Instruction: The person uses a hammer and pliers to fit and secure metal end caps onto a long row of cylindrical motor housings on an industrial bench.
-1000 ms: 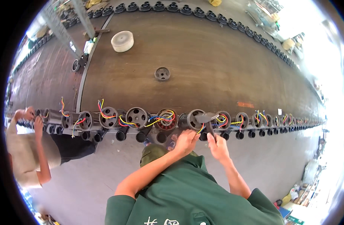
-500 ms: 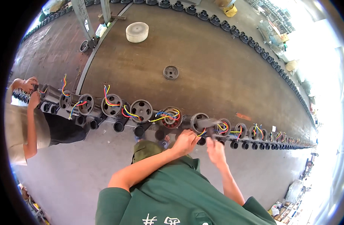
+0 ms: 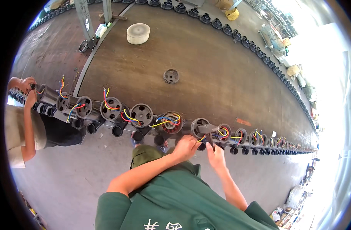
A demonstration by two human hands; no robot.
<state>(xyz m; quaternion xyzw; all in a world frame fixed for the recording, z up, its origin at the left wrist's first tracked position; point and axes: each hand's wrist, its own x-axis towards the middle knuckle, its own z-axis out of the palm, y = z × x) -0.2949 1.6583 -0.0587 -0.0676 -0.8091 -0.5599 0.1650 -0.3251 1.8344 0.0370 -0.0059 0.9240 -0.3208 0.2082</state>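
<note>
My right hand [image 3: 216,155] is closed round the handle of a hammer [image 3: 207,128], whose grey metal head lies over the right side of a dark round motor housing [image 3: 198,126]. To the left, my left hand [image 3: 186,147] is closed in a pinch at the front of that housing. Yellow and blue wires [image 3: 202,138] come out at its fingertips, which partly hide them. Left of my hands sits an open motor [image 3: 172,122] with a reddish winding and coloured wires. On the right stands another housing [image 3: 224,132] with yellow and red wires.
A long row of similar housings runs along the brown table [image 3: 129,69] edge. On the table are a loose round cover [image 3: 171,76] and a white round block [image 3: 138,33]. Dark parts [image 3: 236,35] line the far edge. At left, another person's hands [image 3: 29,92] work.
The hammer, blurred by motion before, now shows sharply over the housing. My left hand keeps its pinch by the wires. The whole view has shifted slightly.
</note>
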